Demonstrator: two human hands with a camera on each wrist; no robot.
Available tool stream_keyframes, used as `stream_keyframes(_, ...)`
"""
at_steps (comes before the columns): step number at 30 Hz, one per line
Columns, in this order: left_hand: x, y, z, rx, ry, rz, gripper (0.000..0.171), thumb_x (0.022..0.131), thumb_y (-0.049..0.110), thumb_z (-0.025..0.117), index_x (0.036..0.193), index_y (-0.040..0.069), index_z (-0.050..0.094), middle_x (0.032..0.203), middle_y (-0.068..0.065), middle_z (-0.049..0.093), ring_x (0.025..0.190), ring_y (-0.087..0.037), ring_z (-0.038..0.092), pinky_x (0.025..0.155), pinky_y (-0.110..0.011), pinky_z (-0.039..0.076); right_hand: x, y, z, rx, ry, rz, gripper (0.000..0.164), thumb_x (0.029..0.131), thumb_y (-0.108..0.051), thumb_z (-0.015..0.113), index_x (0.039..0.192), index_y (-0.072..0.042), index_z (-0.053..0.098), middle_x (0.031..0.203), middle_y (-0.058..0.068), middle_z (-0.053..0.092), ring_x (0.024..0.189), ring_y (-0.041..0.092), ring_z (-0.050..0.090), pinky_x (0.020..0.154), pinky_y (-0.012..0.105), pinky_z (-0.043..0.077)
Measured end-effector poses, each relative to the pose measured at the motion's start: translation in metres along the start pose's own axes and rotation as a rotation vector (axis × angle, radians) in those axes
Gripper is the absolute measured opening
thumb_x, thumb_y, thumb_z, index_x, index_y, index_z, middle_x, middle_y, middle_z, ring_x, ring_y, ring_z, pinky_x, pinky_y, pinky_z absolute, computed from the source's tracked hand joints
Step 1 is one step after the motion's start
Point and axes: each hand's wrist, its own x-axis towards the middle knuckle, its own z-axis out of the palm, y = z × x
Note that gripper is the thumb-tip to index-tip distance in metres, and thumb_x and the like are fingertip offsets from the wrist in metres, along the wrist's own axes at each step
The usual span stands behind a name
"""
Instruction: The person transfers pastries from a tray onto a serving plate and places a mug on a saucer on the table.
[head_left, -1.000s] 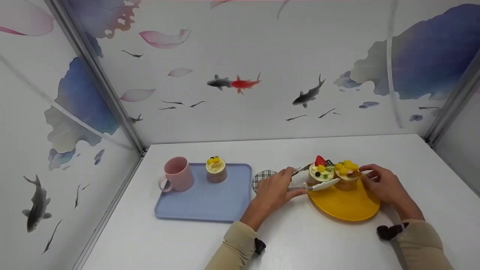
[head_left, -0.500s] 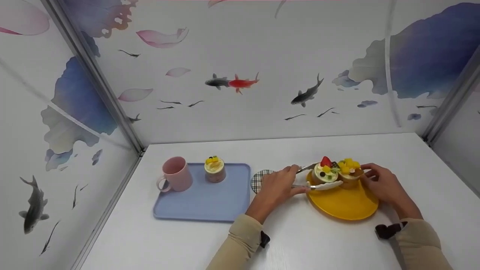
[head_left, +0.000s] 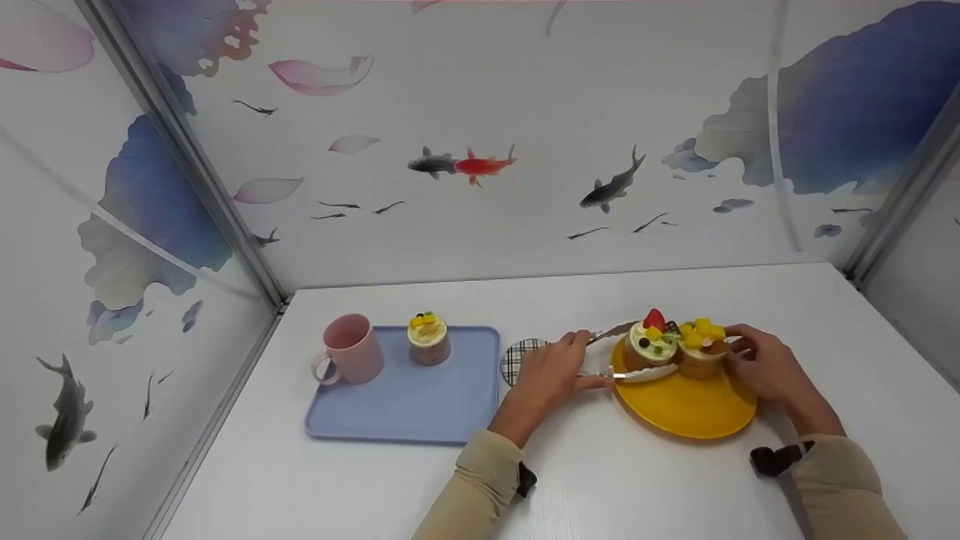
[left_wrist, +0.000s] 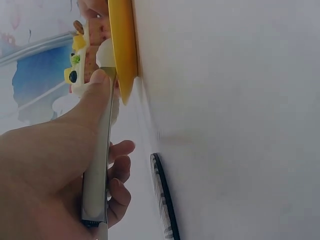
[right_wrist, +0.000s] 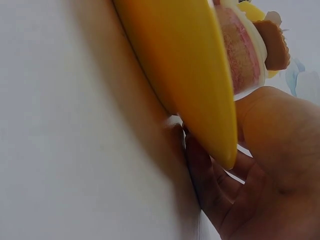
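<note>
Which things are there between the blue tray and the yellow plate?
In the head view, a round checked coaster lies there, partly hidden by the left hand, which holds tongs reaching over the plate.

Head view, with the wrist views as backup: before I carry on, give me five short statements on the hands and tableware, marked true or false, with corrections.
1. The left hand grips the white-tipped metal tongs. True.
2. The round cream cake with a red strawberry sits between the tongs' ends. True.
3. The right hand rests on the pale-blue rectangular tray. False: the right hand is at the rim of the rounded yellow plate.
4. The pink cylindrical mug stands at the tray's right end. False: the mug is at its left end.
5. The left hand partly hides the round black-and-white checked disc. True.
</note>
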Motion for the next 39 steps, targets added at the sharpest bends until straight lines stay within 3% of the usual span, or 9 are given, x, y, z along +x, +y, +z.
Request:
stream_keyframes(6,-0.004,-0.001,-0.003,0.008,0.007,0.007,0.082,0.088,0.080,0.066,0.148,0.025,0.054,0.130,0.005,0.071,0.083,-0.014,0.061,0.078,-0.025,0.058,0.002,0.001,-0.001,0.005,-0.016,0.026,0.052,0.109,-0.012,0.055,0.158,0.002,0.043,0.140,0.035,0.056,0.121,0.048,0.058,0.106,0.062,0.054)
stream_keyframes(15,-0.011,-0.006,-0.006,-0.019,-0.016,-0.011,0.088,0.086,0.080,0.068,0.153,0.025,0.050,0.140,0.004,0.069,0.100,-0.016,0.069,0.087,-0.029,0.061,0.002,0.002,-0.001,0.001,-0.021,0.026,0.052,0.109,-0.014,0.054,0.158,0.001,0.043,0.141,0.036,0.056,0.122,0.049,0.057,0.107,0.064,0.053)
stream_keyframes(21,-0.014,-0.010,-0.009,-0.105,-0.026,-0.018,0.092,0.085,0.077,0.074,0.155,0.022,0.049,0.141,-0.001,0.069,0.103,-0.018,0.070,0.093,-0.033,0.062,0.002,0.002,-0.001,-0.009,-0.018,0.023,0.053,0.109,-0.015,0.053,0.158,0.002,0.043,0.141,0.036,0.056,0.121,0.049,0.058,0.107,0.064,0.053)
stream_keyframes(25,-0.017,-0.014,-0.009,-0.221,-0.021,-0.034,0.088,0.084,0.072,0.080,0.148,0.018,0.053,0.126,-0.001,0.071,0.101,-0.016,0.068,0.093,-0.031,0.062,0.001,0.001,-0.001,-0.012,-0.015,0.015,0.053,0.109,-0.013,0.055,0.157,0.003,0.043,0.139,0.036,0.057,0.121,0.049,0.058,0.107,0.065,0.053)
stream_keyframes(29,-0.020,-0.016,-0.011,-0.317,-0.019,-0.039,0.084,0.082,0.070,0.085,0.139,0.014,0.057,0.107,0.000,0.067,0.091,-0.013,0.062,0.085,-0.026,0.060,0.001,0.001,0.000,-0.014,-0.003,0.002,0.051,0.109,-0.011,0.055,0.157,0.003,0.044,0.138,0.036,0.058,0.120,0.048,0.060,0.107,0.066,0.053)
stream_keyframes(39,-0.027,-0.025,-0.013,-0.341,-0.020,0.000,0.085,0.083,0.070,0.084,0.142,0.015,0.057,0.105,0.005,0.061,0.093,-0.011,0.056,0.080,-0.022,0.055,0.000,0.000,-0.001,-0.001,-0.020,0.028,0.052,0.110,-0.013,0.055,0.158,0.002,0.042,0.140,0.036,0.056,0.119,0.047,0.058,0.106,0.063,0.054)
